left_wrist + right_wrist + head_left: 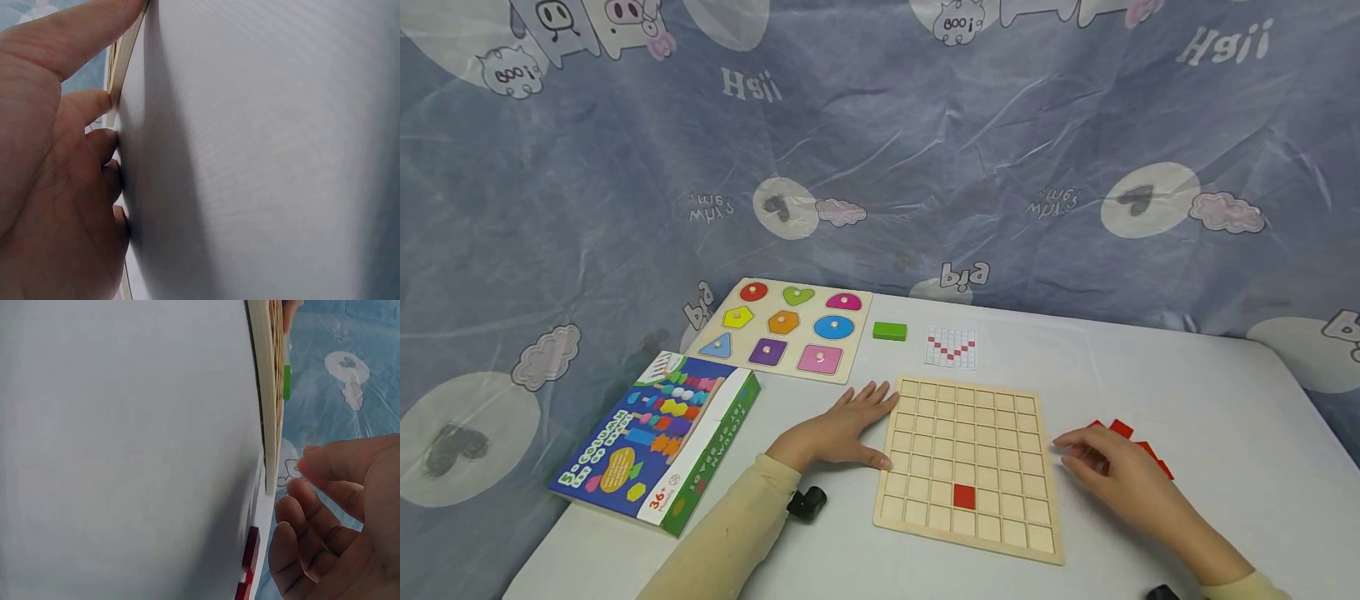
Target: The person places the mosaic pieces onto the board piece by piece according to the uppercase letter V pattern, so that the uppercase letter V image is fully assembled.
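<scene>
A wooden grid board (970, 547) lies on the table with one red square tile (965, 497) in its second row from the bottom, middle column. My left hand (844, 429) rests with spread fingers beside the board's left edge, thumb and index fingertip touching it; the left wrist view shows the thumb (81, 31) against the rim. Off the board's right edge, my right hand (1123, 479) hovers with loosely bent fingers, and nothing shows between them in the right wrist view. Several red tiles (1122, 428) lie scattered behind that hand, partly hidden by it.
Behind the board lie a small card (951, 347) with a red V pattern and a green block (890, 332). A shape puzzle board (748, 342) and a colourful box (647, 442) occupy the left side. A small black object (807, 503) sits near my left forearm.
</scene>
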Tool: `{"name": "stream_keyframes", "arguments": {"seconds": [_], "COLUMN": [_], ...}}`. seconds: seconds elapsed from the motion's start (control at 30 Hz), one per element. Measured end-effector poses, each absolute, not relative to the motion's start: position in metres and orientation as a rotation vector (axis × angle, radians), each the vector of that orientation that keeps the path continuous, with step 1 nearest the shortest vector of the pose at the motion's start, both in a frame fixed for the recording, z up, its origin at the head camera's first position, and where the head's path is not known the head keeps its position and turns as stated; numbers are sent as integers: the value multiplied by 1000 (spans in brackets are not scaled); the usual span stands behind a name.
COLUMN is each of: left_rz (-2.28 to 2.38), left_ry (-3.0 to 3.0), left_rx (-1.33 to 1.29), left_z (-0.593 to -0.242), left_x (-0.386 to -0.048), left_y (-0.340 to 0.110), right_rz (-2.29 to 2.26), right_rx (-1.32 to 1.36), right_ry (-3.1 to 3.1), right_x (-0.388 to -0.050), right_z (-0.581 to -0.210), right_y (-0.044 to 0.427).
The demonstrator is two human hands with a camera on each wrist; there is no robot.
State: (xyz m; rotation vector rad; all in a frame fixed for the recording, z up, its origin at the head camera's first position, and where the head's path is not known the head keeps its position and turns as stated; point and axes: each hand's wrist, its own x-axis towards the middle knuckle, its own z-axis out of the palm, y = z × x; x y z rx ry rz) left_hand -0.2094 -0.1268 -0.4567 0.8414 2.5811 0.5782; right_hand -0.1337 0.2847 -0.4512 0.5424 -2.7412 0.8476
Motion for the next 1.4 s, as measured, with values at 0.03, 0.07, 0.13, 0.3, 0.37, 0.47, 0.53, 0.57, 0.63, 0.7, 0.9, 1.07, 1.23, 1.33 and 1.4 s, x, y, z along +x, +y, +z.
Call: {"name": "stream_keyframes", "arguments": {"seconds": [0.03,0.07,0.13,0.3,0.37,0.47,0.53,0.57,0.63,0.7,0.9,1.07,1.23,1.33,1.4], "left_rz": [577,576,577,583,579,573,573,574,577,579,587,588,587,584,581], "left_ry": [2581,2582,2581,2577,2578,2579,2576,2576,2576,2577,2576,2571,2570,2571,2573], "left_rx": [842,843,846,848,847,842,839,838,840,842,838,837,842,844,842], "left_z": [-457,-457,-457,-457,-457,-456,-456,-456,-456,-456,-455,-454,-454,-454,-455], "left_x": [-209,-210,-210,-210,-209,-209,-209,-209,-209,-209,-208,-208,-209,-209,-210], "left_y": [-127,-127,-127,-127,-127,-127,-127,-127,-127,-127,-127,-127,-127,-127,-127], "right_rz": [837,822,802,794,788,763,750,739,726,709,663,647,638,625,623], "right_rx": [535,525,515,508,503,488,478,471,458,451,427,404,376,371,377], "right_ry": [-2746,-2753,-2757,-2739,-2741,-2764,-2783,-2793,-2808,-2817,-2845,-2860,-2877,-2877,-2869], "right_x": [-135,-136,-138,-142,-143,-145,-146,-146,-147,-148,-149,-150,-149,-149,-149], "right_z": [-452,-453,-454,-456,-457,-458,-458,-458,-457,-457,-456,-456,-456,-456,-456], "right_y": [287,289,293,303,307,312,315,316,317,319,320,321,320,320,320]}}
